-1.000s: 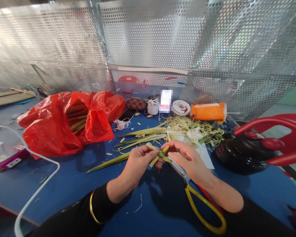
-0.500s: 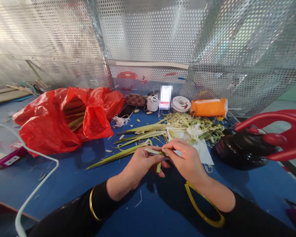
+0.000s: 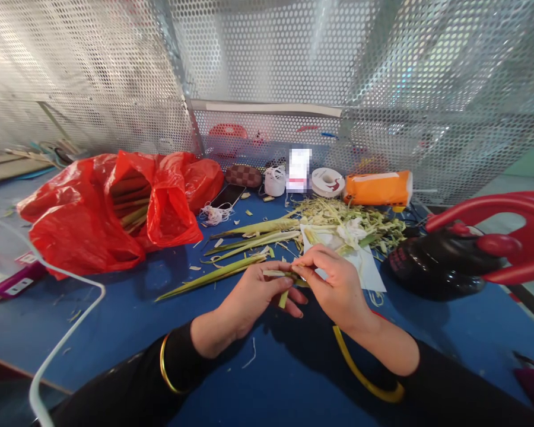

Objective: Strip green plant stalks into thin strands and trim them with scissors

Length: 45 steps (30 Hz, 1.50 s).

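Note:
Over the blue table, my left hand [image 3: 251, 295] is closed around a folded piece of pale green leaf strip [image 3: 283, 299], one short end hanging below the thumb. Thumb and index finger of my right hand [image 3: 336, 287] pinch the same piece at its right side; the exact spot is partly hidden by the fingertips. Beyond my left hand lie several long green leaf stalks [image 3: 213, 279]. Past my right hand sits a heap of shredded leaf scraps [image 3: 378, 228], with a white paper sheet [image 3: 369, 270] at its near side.
A red plastic bag [image 3: 84, 219] holding stalks stands left. At the back are a phone [image 3: 229, 196], white string [image 3: 275, 182], a ribbon spool [image 3: 327, 182] and an orange pack [image 3: 378, 188]. A black kettle [image 3: 431, 267] with a red handle stands right; a white cable [image 3: 71, 329] crosses the left.
Both hands stay together on the leaf strip, with only small finger shifts; its pale upper end has tilted and shows less. The whole view has moved slightly.

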Each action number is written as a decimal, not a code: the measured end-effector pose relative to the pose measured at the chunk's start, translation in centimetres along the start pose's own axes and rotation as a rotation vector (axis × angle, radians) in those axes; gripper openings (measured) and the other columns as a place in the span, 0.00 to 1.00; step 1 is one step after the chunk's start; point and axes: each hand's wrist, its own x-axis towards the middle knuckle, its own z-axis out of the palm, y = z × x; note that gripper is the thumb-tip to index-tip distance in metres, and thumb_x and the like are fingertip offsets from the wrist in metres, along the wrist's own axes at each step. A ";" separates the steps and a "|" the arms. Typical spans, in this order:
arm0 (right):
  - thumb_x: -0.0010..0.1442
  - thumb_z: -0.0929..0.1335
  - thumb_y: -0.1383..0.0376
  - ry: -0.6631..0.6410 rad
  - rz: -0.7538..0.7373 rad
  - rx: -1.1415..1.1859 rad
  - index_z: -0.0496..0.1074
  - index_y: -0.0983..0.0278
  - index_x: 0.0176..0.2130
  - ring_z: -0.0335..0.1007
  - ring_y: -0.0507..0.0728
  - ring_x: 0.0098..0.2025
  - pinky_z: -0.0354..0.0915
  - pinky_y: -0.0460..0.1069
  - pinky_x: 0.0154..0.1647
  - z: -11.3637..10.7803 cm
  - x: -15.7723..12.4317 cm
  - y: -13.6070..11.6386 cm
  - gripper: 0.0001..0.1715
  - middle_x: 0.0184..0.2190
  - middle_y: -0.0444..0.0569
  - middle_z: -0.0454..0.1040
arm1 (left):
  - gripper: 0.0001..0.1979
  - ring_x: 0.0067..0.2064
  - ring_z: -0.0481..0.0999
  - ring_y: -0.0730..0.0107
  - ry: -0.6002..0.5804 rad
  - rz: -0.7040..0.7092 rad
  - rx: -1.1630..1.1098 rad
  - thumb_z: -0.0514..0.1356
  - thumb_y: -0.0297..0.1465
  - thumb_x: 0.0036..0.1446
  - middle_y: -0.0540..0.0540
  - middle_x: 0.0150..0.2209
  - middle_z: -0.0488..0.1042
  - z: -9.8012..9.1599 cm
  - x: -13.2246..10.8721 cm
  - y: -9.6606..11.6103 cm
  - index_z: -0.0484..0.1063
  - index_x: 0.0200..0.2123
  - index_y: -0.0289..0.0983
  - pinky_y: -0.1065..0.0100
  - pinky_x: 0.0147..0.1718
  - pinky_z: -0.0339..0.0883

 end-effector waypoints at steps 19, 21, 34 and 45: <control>0.58 0.65 0.74 0.001 0.026 -0.098 0.67 0.64 0.26 0.67 0.54 0.32 0.61 0.47 0.34 0.3 -0.4 -0.4 0.10 0.27 0.46 0.69 | 0.06 0.23 0.75 0.72 0.015 0.062 0.165 0.62 0.31 0.48 0.49 0.22 0.75 0.2 0.4 -0.6 0.73 0.29 0.34 0.71 0.27 0.68; 0.58 0.65 0.74 0.008 0.016 -0.100 0.67 0.64 0.26 0.67 0.54 0.32 0.61 0.47 0.34 0.4 -0.5 -0.4 0.10 0.27 0.46 0.69 | 0.05 0.23 0.74 0.72 0.007 0.084 0.201 0.61 0.31 0.49 0.49 0.22 0.75 0.2 0.4 -0.6 0.73 0.29 0.34 0.71 0.27 0.67; 0.57 0.66 0.74 0.018 0.048 -0.081 0.67 0.64 0.26 0.67 0.53 0.31 0.61 0.47 0.33 0.6 -0.4 -0.3 0.10 0.26 0.45 0.69 | 0.06 0.23 0.74 0.72 -0.038 0.068 0.239 0.62 0.33 0.51 0.49 0.20 0.75 0.1 0.3 -0.6 0.73 0.28 0.35 0.72 0.26 0.66; 0.61 0.65 0.67 0.149 0.042 -0.090 0.70 0.63 0.40 0.69 0.55 0.36 0.64 0.50 0.40 -1.1 0.8 0.2 0.06 0.32 0.46 0.73 | 0.15 0.32 0.80 0.65 0.075 0.036 -0.081 0.62 0.41 0.53 0.41 0.31 0.79 -0.4 0.4 -0.4 0.74 0.35 0.33 0.69 0.34 0.70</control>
